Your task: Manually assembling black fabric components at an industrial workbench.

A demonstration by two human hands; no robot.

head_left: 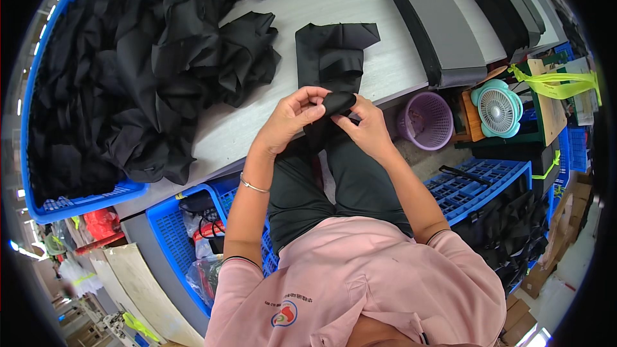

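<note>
At the table's front edge, both hands pinch a black fabric piece above my lap. My left hand grips its left side between thumb and fingers. On the opposite side, my right hand holds the fabric near a folded edge. The rest of the piece lies on the table beyond my fingers, angled and partly folded over, and some of it hangs below my hands. To the left, a large crumpled heap of black fabric pieces fills a blue plastic basket and spills onto the table.
Neat stacks of flat dark grey pieces lie on the white table at the right. Below them stand a purple basket and a turquoise fan. Blue crates flank my legs, the left one holding bags.
</note>
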